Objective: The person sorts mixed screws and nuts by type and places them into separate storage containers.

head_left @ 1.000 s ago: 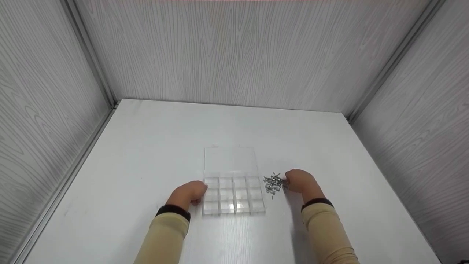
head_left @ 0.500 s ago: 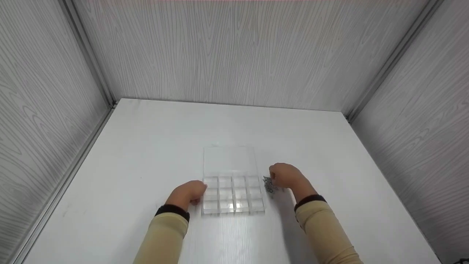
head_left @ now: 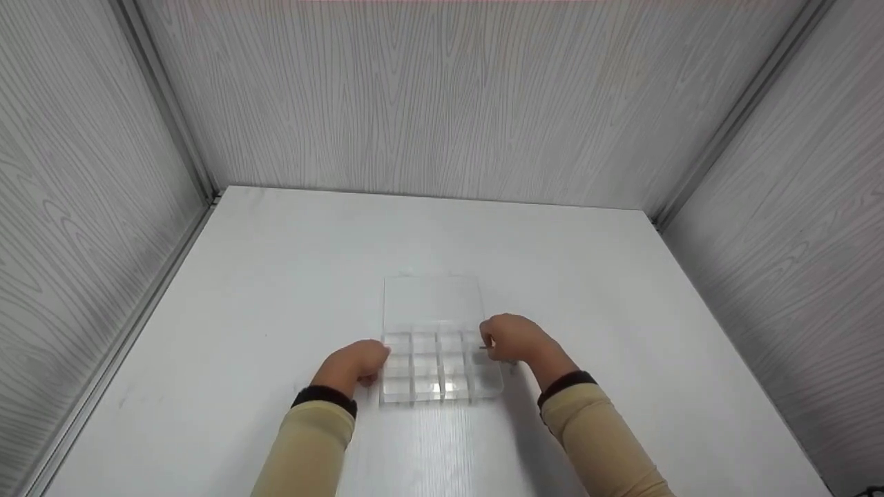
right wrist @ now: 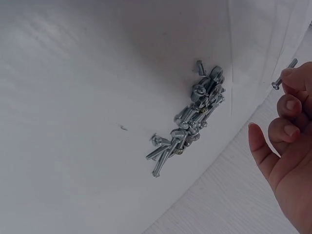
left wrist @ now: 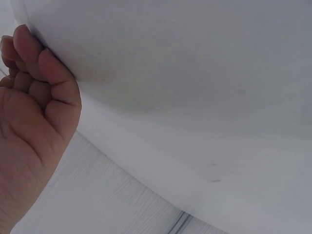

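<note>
My left hand [head_left: 356,360] holds the left edge of a clear plastic compartment box [head_left: 428,398], its fingers curled in the left wrist view. The box lies on the table with its lid [head_left: 431,298] swung back, away from me. Over the box's right column is my right hand [head_left: 518,337], pinching a small metal screw [right wrist: 285,74] between thumb and finger. In the right wrist view, a pile of loose screws [right wrist: 170,152] with nuts or washers among them lies on the white table, beside the box; in the head view the right hand mostly hides it.
The white tabletop [head_left: 290,255] is enclosed by pale wood-grain panels [head_left: 442,103] at the back and on both sides. Grey metal strips [head_left: 746,110] run along the corners.
My right hand has moved left from the screw pile to over the box's right column, carrying a screw. The left hand and the box have stayed in place.
</note>
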### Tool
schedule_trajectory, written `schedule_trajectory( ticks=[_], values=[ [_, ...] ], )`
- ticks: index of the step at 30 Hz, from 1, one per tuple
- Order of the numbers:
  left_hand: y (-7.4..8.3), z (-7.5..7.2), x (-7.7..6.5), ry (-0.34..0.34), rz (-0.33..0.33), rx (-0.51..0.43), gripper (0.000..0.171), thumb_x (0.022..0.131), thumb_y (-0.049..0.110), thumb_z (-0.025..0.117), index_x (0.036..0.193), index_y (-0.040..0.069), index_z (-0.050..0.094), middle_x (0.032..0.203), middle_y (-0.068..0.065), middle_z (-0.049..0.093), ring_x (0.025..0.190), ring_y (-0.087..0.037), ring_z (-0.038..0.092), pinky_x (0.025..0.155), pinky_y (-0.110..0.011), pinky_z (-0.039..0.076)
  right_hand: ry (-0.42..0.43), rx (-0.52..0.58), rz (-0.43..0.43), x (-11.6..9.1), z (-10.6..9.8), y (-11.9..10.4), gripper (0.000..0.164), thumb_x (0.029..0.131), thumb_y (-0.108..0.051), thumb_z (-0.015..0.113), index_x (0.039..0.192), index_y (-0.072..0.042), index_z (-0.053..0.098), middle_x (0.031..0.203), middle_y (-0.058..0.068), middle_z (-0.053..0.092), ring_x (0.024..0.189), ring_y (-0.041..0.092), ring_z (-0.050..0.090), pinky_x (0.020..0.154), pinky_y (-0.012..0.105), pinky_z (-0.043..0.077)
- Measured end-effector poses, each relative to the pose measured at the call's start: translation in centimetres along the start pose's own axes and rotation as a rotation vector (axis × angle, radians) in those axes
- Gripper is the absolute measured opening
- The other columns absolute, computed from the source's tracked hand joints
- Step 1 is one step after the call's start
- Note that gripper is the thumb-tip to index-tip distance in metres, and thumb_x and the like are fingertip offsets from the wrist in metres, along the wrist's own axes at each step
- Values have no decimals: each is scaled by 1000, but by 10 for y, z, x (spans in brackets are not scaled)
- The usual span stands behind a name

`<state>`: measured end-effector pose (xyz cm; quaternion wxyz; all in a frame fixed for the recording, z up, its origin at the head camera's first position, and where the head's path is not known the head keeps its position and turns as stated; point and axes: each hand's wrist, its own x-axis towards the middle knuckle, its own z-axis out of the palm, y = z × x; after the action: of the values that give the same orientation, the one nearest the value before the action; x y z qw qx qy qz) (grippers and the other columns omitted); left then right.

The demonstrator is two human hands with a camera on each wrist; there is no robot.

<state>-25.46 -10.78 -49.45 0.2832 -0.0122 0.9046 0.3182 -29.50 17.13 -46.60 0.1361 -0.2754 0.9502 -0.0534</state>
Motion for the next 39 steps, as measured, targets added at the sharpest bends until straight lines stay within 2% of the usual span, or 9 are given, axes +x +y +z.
schedule_trajectory(
  ticks=[10, 16, 21, 24, 29, 32, 39],
  values=[
    [-1, 1, 3, 0, 10, 4, 44, 99, 24, 29, 74, 2, 57, 46, 0, 35, 39, -12, 31, 45, -25, 32, 18, -77, -38, 1, 8, -6, 6, 77, -12, 67, 76, -15, 61, 71, -5, 56, 62, 12, 49, 59, 29, 43],
    [1, 0, 2, -8, 4, 1, 43, 99, 25, 29, 90, -2, 60, 46, 1, 36, 39, -10, 31, 42, -22, 30, 18, -96, -21, 0, 9, -5, 8, 79, -17, 69, 76, -17, 61, 73, -6, 58, 65, 12, 51, 61, 30, 44],
    [2, 0, 1, -3, -4, -23, 42, 99, 24, 29, 88, -1, 61, 47, 1, 36, 39, -10, 31, 41, -22, 29, 11, -75, 1, 0, 7, -1, 7, 81, -21, 67, 80, -18, 61, 74, -6, 58, 66, 13, 51, 62, 31, 44],
    [1, 1, 1, 0, -11, -47, 42, 99, 24, 29, 86, 0, 60, 47, 1, 36, 40, -10, 31, 41, -23, 29, 12, -36, 25, -2, 3, 4, 4, 83, -19, 65, 82, -17, 61, 73, -6, 57, 66, 12, 52, 61, 31, 44],
    [0, 1, 2, -3, -6, -27, 42, 99, 25, 29, 80, 2, 59, 47, 1, 36, 41, -11, 32, 42, -24, 31, 57, 17, 74, -6, -4, 18, 6, 82, -19, 67, 80, -19, 61, 72, -9, 57, 65, 9, 52, 61, 30, 44],
    [0, 0, 2, -6, 2, -5, 44, 99, 25, 28, 79, 1, 59, 47, 1, 36, 40, -11, 32, 42, -24, 31, 91, 10, 96, -9, -6, 29, 8, 81, -20, 68, 76, -19, 61, 71, -9, 58, 64, 9, 52, 60, 29, 44],
    [1, 0, 0, -11, 31, 12, 45, 99, 25, 29, 71, 2, 56, 47, 0, 37, 40, -12, 32, 42, -24, 31, 131, -31, 91, -22, -7, 57, 3, 80, -11, 66, 79, -12, 63, 75, -2, 61, 67, 15, 55, 60, 33, 46]
  ],
)
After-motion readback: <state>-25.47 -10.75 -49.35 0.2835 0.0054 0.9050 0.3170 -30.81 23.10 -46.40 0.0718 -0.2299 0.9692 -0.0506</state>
